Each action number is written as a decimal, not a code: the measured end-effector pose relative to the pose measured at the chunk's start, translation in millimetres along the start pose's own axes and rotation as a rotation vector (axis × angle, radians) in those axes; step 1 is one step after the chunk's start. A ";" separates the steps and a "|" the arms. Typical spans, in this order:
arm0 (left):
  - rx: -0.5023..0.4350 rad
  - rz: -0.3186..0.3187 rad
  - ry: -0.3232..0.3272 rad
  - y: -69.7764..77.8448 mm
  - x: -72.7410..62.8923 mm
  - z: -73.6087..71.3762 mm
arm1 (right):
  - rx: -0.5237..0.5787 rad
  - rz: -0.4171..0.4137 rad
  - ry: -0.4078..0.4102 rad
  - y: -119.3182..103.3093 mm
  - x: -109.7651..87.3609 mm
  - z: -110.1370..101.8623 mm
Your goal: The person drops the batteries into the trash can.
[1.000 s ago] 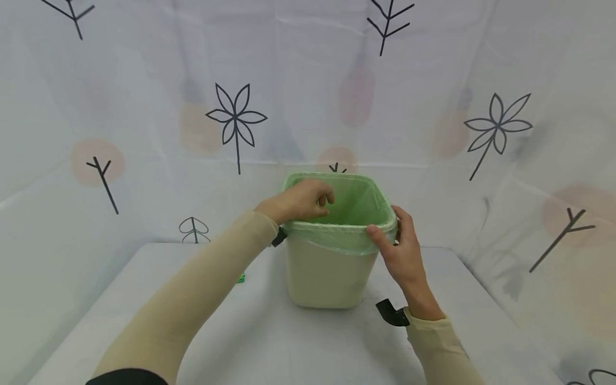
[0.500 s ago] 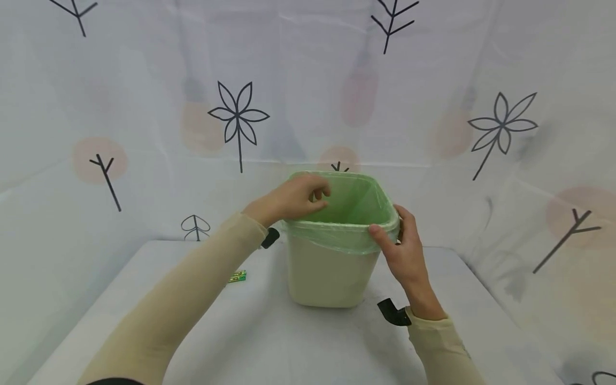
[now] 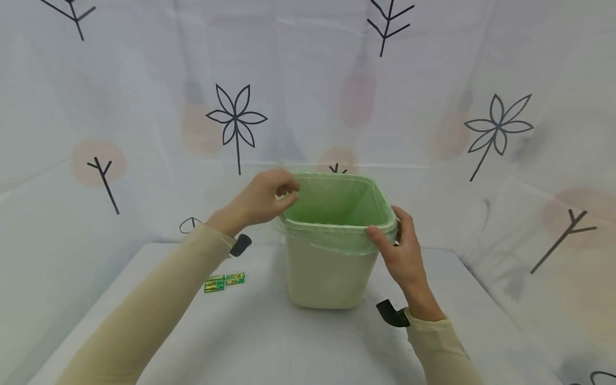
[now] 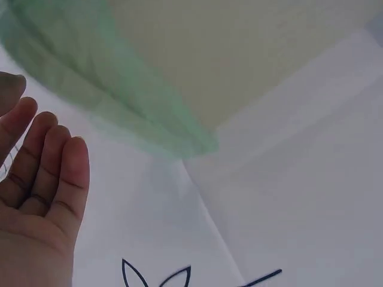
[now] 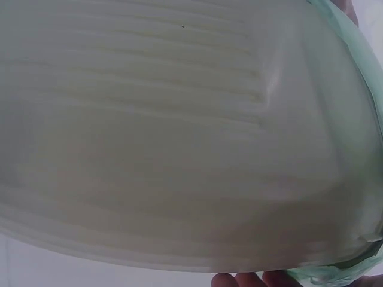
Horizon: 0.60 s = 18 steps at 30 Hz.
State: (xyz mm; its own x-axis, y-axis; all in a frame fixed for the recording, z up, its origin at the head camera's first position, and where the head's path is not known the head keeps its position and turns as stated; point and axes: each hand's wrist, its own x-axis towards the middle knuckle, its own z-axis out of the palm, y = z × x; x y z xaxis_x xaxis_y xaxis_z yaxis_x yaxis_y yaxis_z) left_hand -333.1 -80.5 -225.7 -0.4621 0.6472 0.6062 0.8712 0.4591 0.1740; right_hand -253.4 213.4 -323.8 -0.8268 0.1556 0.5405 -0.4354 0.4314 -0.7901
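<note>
A cream trash bin (image 3: 332,278) stands upright on the table, lined with a thin green bag (image 3: 358,200) folded over its rim. My right hand (image 3: 404,254) grips the bin's right rim through the bag, thumb at the front and fingers round the side. In the right wrist view, fingertips (image 5: 245,280) show at the bin's edge. My left hand (image 3: 262,198) hovers at the left rim, its fingers loosely bent with nothing between them. The left wrist view shows this hand's fingers (image 4: 70,173) apart from the hanging bag edge (image 4: 131,107).
Several green and gold batteries (image 3: 214,284) lie in two small groups on the white table (image 3: 269,347), left of the bin, below my left forearm. Behind the table hangs a white cloth (image 3: 409,107) printed with plants and pale spots.
My left hand has moved left, out from over the bin's opening to its left rim. The batteries have come into view from behind the left forearm. The right hand keeps its grip.
</note>
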 end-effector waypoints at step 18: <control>0.037 -0.197 -0.054 -35.8 -76.3 -8.1 | 0.003 0.000 0.004 1.7 0.4 0.0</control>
State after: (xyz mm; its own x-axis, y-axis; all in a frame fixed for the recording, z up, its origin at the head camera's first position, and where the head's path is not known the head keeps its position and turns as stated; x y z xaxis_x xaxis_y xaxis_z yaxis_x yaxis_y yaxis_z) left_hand -327.6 -151.2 -271.8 -0.6319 0.5739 0.5209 0.7570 0.6013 0.2559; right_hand -254.5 214.2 -325.0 -0.8253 0.1590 0.5418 -0.4367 0.4285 -0.7910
